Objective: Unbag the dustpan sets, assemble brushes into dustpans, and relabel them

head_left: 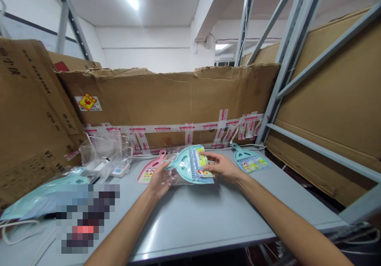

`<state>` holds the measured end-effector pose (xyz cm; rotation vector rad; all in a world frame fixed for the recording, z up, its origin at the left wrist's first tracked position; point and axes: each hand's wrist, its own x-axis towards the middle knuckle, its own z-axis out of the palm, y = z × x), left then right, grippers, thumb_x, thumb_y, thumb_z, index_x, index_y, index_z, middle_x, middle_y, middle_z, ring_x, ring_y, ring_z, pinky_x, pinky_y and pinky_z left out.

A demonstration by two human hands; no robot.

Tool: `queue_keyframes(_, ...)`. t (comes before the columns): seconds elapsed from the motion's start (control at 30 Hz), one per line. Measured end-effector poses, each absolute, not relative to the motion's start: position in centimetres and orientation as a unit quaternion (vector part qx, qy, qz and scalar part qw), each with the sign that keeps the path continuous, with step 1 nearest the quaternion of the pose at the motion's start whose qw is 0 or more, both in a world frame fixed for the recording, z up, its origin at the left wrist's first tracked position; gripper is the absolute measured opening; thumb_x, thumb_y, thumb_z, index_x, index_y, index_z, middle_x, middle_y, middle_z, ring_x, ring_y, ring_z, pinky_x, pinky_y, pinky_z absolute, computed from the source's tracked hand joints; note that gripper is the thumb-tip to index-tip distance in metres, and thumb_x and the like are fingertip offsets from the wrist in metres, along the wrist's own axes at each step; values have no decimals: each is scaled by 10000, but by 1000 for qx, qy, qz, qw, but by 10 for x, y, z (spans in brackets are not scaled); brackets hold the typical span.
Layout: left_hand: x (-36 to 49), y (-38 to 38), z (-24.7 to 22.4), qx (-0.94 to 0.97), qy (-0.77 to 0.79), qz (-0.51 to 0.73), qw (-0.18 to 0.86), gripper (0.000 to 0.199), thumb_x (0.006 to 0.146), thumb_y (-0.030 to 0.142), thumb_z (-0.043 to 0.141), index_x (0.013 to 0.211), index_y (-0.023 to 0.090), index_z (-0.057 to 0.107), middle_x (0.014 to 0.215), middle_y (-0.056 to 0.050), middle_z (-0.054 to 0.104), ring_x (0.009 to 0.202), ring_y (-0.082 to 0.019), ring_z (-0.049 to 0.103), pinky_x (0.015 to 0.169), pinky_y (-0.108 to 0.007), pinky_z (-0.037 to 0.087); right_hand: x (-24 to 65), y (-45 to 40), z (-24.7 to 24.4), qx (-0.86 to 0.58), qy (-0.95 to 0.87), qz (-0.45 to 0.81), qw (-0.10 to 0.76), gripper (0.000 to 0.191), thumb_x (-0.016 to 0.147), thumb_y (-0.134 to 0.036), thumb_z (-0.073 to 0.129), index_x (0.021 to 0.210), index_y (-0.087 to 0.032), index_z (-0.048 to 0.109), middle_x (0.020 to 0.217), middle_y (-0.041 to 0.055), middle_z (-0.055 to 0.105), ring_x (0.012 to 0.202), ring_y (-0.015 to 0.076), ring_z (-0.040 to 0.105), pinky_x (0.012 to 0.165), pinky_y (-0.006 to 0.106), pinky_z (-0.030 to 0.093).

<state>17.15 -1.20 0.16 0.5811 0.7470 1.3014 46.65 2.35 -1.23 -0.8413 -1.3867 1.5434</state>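
Note:
A teal dustpan [185, 166] in a clear plastic bag is held up just above the table, its handle to the left. My left hand [159, 182] is closed around the bagged handle. On the wide end, my right hand [220, 166] grips the edge beside a colourful label card [204, 165], with the fingers over its front. Partly hidden behind my left hand lies a pink dustpan [146, 171] with a label. Another teal dustpan [250, 159], also labelled, rests on the table to the right of my right hand.
The grey table [205, 222] is backed by a large taped cardboard box [166, 95]. More bagged teal items [44, 192] lie at left, near crumpled clear plastic [102, 151], a white device [119, 171] and cables. A metal shelf frame [278, 87] stands at right. One left-side patch is pixelated.

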Motion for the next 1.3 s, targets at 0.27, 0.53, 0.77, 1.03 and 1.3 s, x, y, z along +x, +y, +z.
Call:
queue_keyframes(0.27,171,-10,4,243,345,555,717,352,1024,237,745,1369,169,742,1024,-87,855,798,-213,819,711,-306,685,466,15,-4,-320,-562,626,437,902,728,-351,1063,1544,-247,692,1253,123,782,789,157,715,567,237,550)
queue_keyframes(0.53,168,-9,3,249,362,548,711,202,983,292,795,1126,151,768,866,-88,830,707,-232,803,681,-329,674,468,14,-4,-288,-566,654,410,1012,631,-208,1095,1553,-312,693,1642,122,624,1428,317,648,1095,425,631)
queue_keyframes(0.77,168,-9,4,238,280,586,723,147,1009,274,753,899,186,712,898,-86,826,826,-242,816,796,-367,690,464,16,-6,-281,-538,665,435,1132,653,-192,1092,1659,-269,579,1416,129,777,1219,261,759,976,364,665)
queue_keyframes(1.03,173,-3,-8,278,296,561,721,233,1019,273,749,1199,131,794,1061,-132,871,949,-279,849,863,-361,695,449,11,-15,-290,-539,663,431,1278,669,-237,1090,1757,-269,420,1135,102,846,820,179,759,596,218,555)
queue_keyframes(1.3,177,-4,-10,273,332,555,712,248,1025,228,728,1214,77,782,1083,-172,874,891,-291,864,798,-367,724,441,2,-6,-280,-551,654,436,1299,626,-222,1090,1742,-351,437,1465,144,720,1009,240,768,600,234,592)
